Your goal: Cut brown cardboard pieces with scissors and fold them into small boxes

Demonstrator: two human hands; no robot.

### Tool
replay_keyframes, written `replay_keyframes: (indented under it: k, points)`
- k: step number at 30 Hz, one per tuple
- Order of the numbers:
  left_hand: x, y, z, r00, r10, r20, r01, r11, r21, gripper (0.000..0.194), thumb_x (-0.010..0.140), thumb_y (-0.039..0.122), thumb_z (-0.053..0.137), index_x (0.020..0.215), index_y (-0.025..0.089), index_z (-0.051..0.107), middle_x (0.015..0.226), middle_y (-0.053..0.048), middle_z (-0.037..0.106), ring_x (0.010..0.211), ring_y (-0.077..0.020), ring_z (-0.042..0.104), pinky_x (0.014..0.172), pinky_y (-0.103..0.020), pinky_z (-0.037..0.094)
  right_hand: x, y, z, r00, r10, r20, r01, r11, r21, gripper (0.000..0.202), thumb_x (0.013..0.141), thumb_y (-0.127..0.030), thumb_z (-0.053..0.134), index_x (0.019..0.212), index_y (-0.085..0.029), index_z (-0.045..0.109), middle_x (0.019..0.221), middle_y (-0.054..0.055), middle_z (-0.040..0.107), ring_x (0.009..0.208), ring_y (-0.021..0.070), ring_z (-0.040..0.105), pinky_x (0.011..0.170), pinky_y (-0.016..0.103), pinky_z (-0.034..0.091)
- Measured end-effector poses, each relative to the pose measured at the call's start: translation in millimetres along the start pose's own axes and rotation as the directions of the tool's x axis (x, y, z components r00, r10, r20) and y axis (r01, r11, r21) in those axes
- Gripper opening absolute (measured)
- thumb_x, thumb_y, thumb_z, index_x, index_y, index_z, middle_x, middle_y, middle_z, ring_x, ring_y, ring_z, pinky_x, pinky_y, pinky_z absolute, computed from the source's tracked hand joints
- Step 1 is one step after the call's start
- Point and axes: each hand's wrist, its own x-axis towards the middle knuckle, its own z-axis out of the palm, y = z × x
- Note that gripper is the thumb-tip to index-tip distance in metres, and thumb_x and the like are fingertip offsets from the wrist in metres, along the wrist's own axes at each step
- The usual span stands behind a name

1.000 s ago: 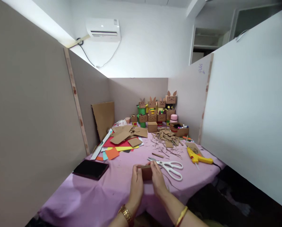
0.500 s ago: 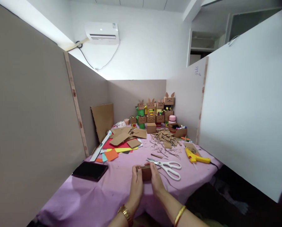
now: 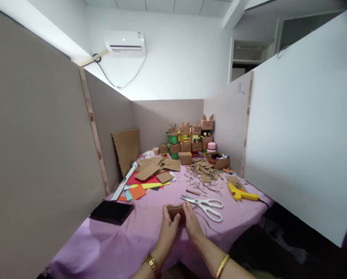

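Observation:
Between my two hands stand small brown cardboard pieces [image 3: 176, 210], stacked face to face with their top edges level. My left hand [image 3: 169, 226] grips them from the left, its thumb lying on the near face. From the right, my right hand [image 3: 192, 223] closes on the other edge. How many layers there are I cannot tell, and the lower part is hidden by my hands. White-handled scissors [image 3: 206, 205] lie just beyond my right hand, blades pointing left. A thin cardboard strip [image 3: 193, 192] rests behind them.
Left on the purple cloth lies a black phone [image 3: 112, 212]. Coloured paper [image 3: 137, 192] and cardboard sheets [image 3: 147, 170] spread behind it. A yellow glue gun [image 3: 241, 193] sits at the right, near cardboard scraps [image 3: 204, 168]. Several cardboard animal figures [image 3: 185, 146] stand at the back.
My left thumb has moved from the side edge onto the near face of the cardboard pieces. The pieces are tilted slightly and the view has shifted a little.

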Motion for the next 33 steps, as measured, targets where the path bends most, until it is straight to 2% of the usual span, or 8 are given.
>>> replay_keyframes:
  k: [4,7,10,13,15,20,27,33]
  points:
    - [2,-1,1.4,1.000,0.002,-0.008,-0.002,1.000,-0.027,0.025,0.068,0.027,0.059,0.089,0.022,0.045,0.085,-0.002,0.060,0.085,-0.0220,0.059,0.083,-0.036,0.044,-3,-7,3,0.999,0.035,0.024,-0.036,0.998,0.056,0.019,0.090,-0.032,0.052,0.093,-0.015,0.058,0.080,-0.001,0.062,0.070,0.0143,0.061,0.066,0.033,0.050]
    - [3,0,2.4,0.999,-0.013,-0.036,0.011,0.998,-0.055,0.026,0.067,0.024,0.060,0.089,0.021,0.046,0.086,-0.003,0.060,0.087,-0.0226,0.059,0.085,-0.037,0.044,-4,-11,6,0.999,0.040,0.028,-0.042,0.996,0.074,0.005,0.085,-0.020,0.053,0.088,-0.017,0.054,0.073,-0.004,0.059,0.067,0.0138,0.059,0.065,0.031,0.048]
    - [1,5,-0.3,0.996,-0.055,-0.072,0.048,0.994,-0.096,0.030,0.066,0.027,0.063,0.091,0.020,0.046,0.087,-0.004,0.060,0.088,-0.0235,0.058,0.084,-0.038,0.044,-9,-19,7,0.999,0.024,0.047,-0.027,0.998,0.060,0.024,0.069,-0.006,0.046,0.088,-0.021,0.051,0.075,-0.003,0.060,0.074,0.0163,0.059,0.070,0.029,0.047]
    - [-5,13,-5.0,0.990,-0.120,-0.073,0.107,0.981,-0.161,0.034,0.070,0.033,0.062,0.097,0.019,0.046,0.091,-0.005,0.061,0.089,-0.0235,0.059,0.080,-0.037,0.046,-22,-30,2,0.997,-0.009,0.078,0.008,1.000,0.008,0.035,0.063,-0.007,0.047,0.094,-0.021,0.053,0.089,0.000,0.064,0.084,0.0195,0.059,0.074,0.030,0.046]
    - [-12,18,-6.7,0.987,-0.153,-0.054,0.138,0.968,-0.209,0.036,0.071,0.034,0.063,0.099,0.018,0.048,0.093,-0.006,0.063,0.090,-0.0225,0.060,0.081,-0.035,0.046,-33,-37,-3,0.995,-0.036,0.088,0.041,0.998,-0.046,0.028,0.068,-0.011,0.054,0.094,-0.020,0.055,0.090,0.002,0.065,0.084,0.0206,0.059,0.076,0.030,0.045]
    - [-28,25,-3.1,0.971,-0.239,-0.028,0.219,0.926,-0.308,0.037,0.068,0.031,0.067,0.098,0.018,0.049,0.090,-0.005,0.065,0.086,-0.0203,0.061,0.078,-0.032,0.047,-54,-48,-13,0.994,-0.079,0.072,0.088,0.987,-0.136,0.007,0.073,-0.023,0.062,0.077,-0.018,0.060,0.069,-0.001,0.060,0.066,0.0184,0.052,0.062,0.027,0.041]
    - [-33,32,0.5,0.946,-0.322,0.025,0.305,0.865,-0.398,0.034,0.068,0.026,0.068,0.096,0.019,0.050,0.085,-0.004,0.067,0.078,-0.0178,0.063,0.072,-0.030,0.048,-57,-51,-17,0.995,-0.048,0.088,0.058,0.992,-0.115,0.010,0.072,-0.026,0.065,0.073,-0.019,0.059,0.068,-0.001,0.058,0.067,0.0183,0.052,0.062,0.027,0.042]
    - [-35,34,-1.3,0.932,-0.349,0.102,0.356,0.818,-0.451,0.033,0.066,0.028,0.070,0.092,0.017,0.054,0.086,-0.006,0.068,0.082,-0.0218,0.064,0.073,-0.034,0.049,-63,-60,-19,0.986,0.095,0.134,-0.094,0.995,-0.019,0.028,0.084,-0.043,0.052,0.068,-0.020,0.057,0.057,-0.003,0.055,0.053,0.0151,0.053,0.052,0.025,0.043]
